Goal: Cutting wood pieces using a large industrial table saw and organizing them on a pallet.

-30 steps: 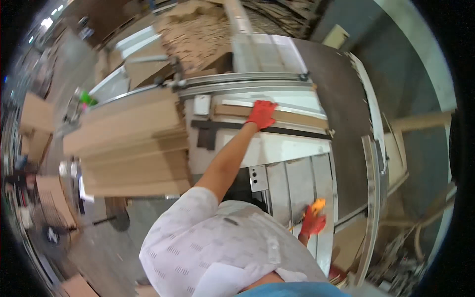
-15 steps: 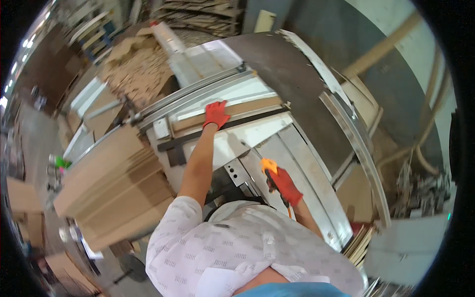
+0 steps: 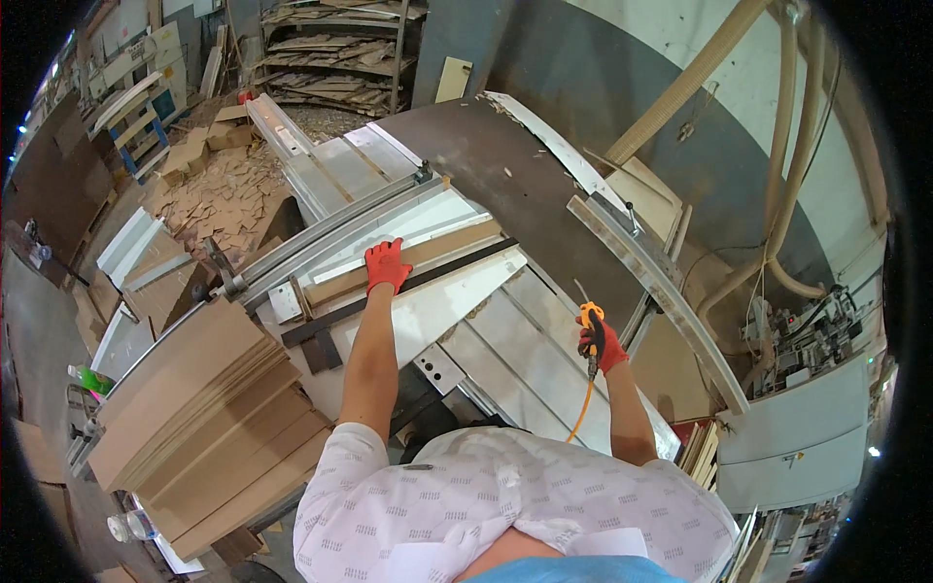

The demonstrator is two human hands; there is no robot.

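My left hand (image 3: 388, 266), in a red glove, rests with fingers stretched out on a long brown board strip (image 3: 457, 239). The strip lies on a white panel across the saw's sliding table, between a white strip and a black bar (image 3: 442, 273). My right hand (image 3: 611, 352), also gloved in red, is wrapped round a yellow and black air blow gun (image 3: 590, 316). Its thin nozzle points away from me above the saw table's right side (image 3: 544, 335). An orange hose (image 3: 582, 413) hangs from its handle and runs back toward my body.
Stacked brown boards (image 3: 219, 408) stand at my left. A metal rail fence (image 3: 666, 291) crosses the right side of the dark table surface (image 3: 457, 146). Brown offcuts (image 3: 219, 185) are heaped at the far left. Thick ducts (image 3: 782, 146) hang at the right.
My right hand has moved out to the right and forward with the blow gun, bringing its nozzle and hose into clearer view. The left hand stays on the board strip. The whole view has shifted.
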